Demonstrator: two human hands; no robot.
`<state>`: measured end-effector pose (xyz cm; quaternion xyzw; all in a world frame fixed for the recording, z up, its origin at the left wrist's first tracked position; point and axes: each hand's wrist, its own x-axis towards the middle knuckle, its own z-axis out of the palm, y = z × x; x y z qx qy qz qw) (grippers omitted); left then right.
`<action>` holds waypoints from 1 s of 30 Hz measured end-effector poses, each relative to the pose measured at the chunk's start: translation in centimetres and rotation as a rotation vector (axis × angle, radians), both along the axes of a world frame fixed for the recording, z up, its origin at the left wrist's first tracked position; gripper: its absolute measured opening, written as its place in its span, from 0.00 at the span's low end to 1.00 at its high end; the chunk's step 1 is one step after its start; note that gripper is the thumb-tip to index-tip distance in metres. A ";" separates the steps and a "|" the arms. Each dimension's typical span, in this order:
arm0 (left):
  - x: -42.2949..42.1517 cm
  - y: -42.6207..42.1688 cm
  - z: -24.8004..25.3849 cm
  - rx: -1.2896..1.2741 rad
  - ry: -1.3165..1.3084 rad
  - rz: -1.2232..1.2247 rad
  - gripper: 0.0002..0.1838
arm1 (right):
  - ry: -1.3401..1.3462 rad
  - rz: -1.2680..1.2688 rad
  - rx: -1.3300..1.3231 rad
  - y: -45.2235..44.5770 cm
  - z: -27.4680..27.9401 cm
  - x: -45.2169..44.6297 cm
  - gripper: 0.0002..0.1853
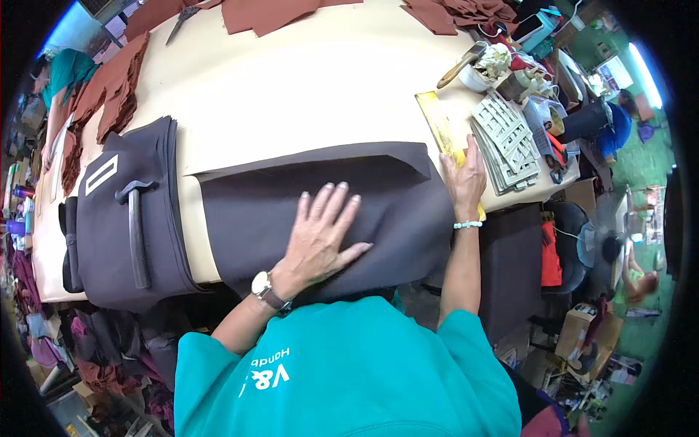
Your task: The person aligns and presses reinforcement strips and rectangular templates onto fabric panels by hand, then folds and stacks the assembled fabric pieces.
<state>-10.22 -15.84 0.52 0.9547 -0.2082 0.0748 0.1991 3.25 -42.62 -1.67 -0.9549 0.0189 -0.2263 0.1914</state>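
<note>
My left hand (320, 237), with a watch at the wrist, lies flat with fingers spread on a large dark sheet of material (393, 211). The sheet's far edge is folded or curled over, and its near side hangs over the table edge towards me. On the right, my right hand (466, 182), with a beaded bracelet, is closed about a yellow ruler (435, 120), thumb on one side and fingers on the other. The ruler lies along the table beside the sheet's right end, partly hidden under the hand.
A hammer (136, 233) and a pale rectangular frame (101, 175) rest on a stack of dark sheets (164, 218). Pale slotted pieces (506, 138) are piled at right, near a brush (462, 65) on a white tub (473, 79). Brown pieces (269, 14) and scissors (178, 25) lie far back.
</note>
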 end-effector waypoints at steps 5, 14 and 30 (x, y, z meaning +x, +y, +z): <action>0.0 -2.2 -2.5 0.138 0.017 -0.071 0.38 | -0.128 0.038 0.266 -0.4 3.1 -1.1 0.34; -0.8 -2.0 -2.7 -0.143 0.122 -0.052 0.35 | 0.263 1.218 0.649 9.4 11.3 -9.2 0.32; -0.2 -1.8 -2.9 0.006 0.015 -0.085 0.39 | -0.061 0.867 -0.014 14.6 6.5 -2.4 0.32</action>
